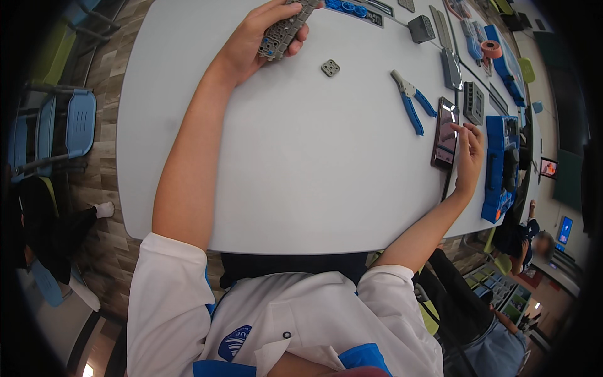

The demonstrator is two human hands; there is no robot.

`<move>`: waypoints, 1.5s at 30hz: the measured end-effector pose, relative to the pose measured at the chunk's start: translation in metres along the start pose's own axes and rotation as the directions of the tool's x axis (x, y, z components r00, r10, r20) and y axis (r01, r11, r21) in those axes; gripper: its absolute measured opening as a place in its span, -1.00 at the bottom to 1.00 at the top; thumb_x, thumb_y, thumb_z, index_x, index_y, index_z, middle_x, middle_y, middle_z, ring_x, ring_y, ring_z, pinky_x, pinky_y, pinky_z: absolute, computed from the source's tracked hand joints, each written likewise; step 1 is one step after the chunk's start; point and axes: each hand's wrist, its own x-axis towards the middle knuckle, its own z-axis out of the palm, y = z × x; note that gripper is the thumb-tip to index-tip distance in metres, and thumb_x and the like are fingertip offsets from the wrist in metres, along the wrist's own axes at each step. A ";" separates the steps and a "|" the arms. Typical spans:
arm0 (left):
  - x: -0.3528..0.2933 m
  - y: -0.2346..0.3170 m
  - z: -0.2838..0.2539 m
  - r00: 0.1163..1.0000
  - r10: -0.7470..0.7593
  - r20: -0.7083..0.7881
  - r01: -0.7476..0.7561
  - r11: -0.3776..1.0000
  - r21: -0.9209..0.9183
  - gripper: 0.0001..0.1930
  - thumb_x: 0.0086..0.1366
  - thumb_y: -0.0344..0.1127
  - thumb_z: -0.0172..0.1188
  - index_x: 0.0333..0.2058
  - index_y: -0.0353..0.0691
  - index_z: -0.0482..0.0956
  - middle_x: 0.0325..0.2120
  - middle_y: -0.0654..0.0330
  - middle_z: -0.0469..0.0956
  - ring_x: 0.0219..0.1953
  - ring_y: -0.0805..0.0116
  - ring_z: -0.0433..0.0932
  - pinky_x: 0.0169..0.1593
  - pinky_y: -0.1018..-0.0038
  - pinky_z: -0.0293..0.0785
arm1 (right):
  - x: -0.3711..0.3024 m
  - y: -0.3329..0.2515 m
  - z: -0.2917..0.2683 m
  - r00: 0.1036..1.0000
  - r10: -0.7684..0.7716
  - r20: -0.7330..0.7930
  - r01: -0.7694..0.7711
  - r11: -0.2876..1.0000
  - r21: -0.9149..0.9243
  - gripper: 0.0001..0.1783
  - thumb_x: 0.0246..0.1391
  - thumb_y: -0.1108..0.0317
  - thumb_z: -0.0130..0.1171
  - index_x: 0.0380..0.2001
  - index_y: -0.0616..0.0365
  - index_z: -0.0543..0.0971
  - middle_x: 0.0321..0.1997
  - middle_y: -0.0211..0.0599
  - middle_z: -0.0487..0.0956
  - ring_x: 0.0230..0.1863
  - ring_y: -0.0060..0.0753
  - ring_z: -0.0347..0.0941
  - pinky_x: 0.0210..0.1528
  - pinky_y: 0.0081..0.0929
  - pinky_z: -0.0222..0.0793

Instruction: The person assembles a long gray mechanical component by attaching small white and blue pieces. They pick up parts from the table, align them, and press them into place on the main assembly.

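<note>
My left hand (246, 47) is closed around an assembly of grey plastic construction pieces (276, 39) with holes and a few blue pins, up at the far left of the table. Part of the assembly lies behind the fingers and beyond the top edge. On the right, my right hand (470, 154) stretches a finger over the lit screen of a dark phone (445, 141) and holds nothing. A small grey square plate with holes (330, 68) lies to the right of the left hand. Blue-handled pliers (411, 100) with a grey head rest just left of the phone.
A grey block with holes (474, 103), a grey box with a cable (421, 29) and an open blue case (496, 169) stand on the right. Blue wheels (352, 9) sit at the far edge. Blue chairs (80, 122) are at the left; other people sit nearby.
</note>
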 end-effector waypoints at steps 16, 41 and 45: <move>0.000 0.000 0.000 1.000 0.001 -0.022 0.000 1.000 0.026 -0.59 0.62 -0.14 0.12 0.28 -0.23 0.52 -0.38 0.21 0.66 -0.48 0.48 0.64 -0.43 0.58 0.53 | -0.007 -0.028 -0.003 0.999 0.011 0.049 -0.001 0.979 -0.206 -0.59 0.08 0.05 0.58 0.00 -0.15 0.86 0.33 -0.33 0.57 0.44 -0.21 0.43 0.36 0.01 0.21; -0.001 0.000 -0.001 1.000 0.009 -0.021 -0.008 0.999 0.049 -0.61 0.61 -0.13 0.14 0.23 -0.24 0.52 -0.37 0.20 0.67 -0.46 0.47 0.66 -0.44 0.58 0.54 | -0.005 -0.004 -0.011 0.995 -0.074 -0.060 0.067 0.991 -0.117 -0.75 0.38 0.41 0.28 0.00 -0.02 0.85 0.16 -0.39 0.64 0.22 -0.41 0.55 0.15 -0.38 0.40; -0.001 0.001 0.000 1.000 0.003 -0.020 -0.002 0.999 0.046 -0.59 0.61 -0.13 0.14 0.25 -0.24 0.52 -0.37 0.21 0.68 -0.46 0.48 0.67 -0.45 0.59 0.53 | -0.004 -0.007 -0.009 0.997 -0.083 0.002 0.083 0.991 -0.106 -0.72 0.34 0.48 0.24 -0.01 0.00 0.85 0.16 -0.36 0.62 0.26 -0.35 0.51 0.21 -0.39 0.38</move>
